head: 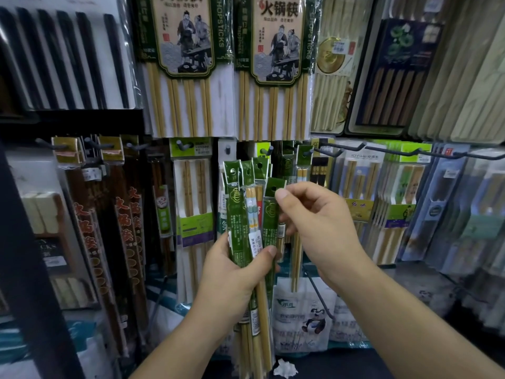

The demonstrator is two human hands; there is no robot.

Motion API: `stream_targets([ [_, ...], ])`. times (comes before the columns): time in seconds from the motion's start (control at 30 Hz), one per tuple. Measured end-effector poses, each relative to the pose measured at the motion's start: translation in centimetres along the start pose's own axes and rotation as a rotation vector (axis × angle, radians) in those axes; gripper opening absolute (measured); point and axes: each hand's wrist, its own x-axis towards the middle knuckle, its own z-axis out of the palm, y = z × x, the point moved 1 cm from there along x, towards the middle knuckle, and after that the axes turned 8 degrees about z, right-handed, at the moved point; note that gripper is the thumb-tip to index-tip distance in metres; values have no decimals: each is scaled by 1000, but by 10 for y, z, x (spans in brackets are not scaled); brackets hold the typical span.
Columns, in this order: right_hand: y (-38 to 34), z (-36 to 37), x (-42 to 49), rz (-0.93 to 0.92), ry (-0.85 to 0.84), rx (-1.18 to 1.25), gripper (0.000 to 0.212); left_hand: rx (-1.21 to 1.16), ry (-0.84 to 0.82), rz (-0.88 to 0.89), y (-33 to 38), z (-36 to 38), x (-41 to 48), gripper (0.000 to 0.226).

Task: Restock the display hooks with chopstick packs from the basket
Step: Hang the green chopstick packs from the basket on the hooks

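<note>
My left hand (240, 272): wrapped tight around a bundle of green chopstick packs (247, 228), upright, thumb across the front.
My right hand (317, 228): just right of the bundle, thumb and fingers pinching the green header of the rightmost pack (272, 209).
Bundle: directly in front of the display wall, its tops just below a short grey hook (266, 152).
Tall hot-pot chopstick packs (276, 67): hanging above the bundle.
Long black hooks (410, 153): up and right of the bundle.
</note>
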Motion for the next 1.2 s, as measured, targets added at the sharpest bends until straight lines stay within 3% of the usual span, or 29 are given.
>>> stream_targets([
  [0.33, -18, -18, 23, 10, 240, 141, 31, 97, -6, -15, -3, -2, -1, 25],
  [0.43, -21, -23, 32, 2, 309, 104, 28, 83, 0, -45, -6, -3, -2, 41],
  [0.77, -21, -23, 41, 6, 330, 14, 28, 101, -28, -37, -7, -2, -3, 8],
  [1.2, -6, -20, 50, 10, 376, 13, 29, 86, 4, -23, -3, -1, -2, 18],
])
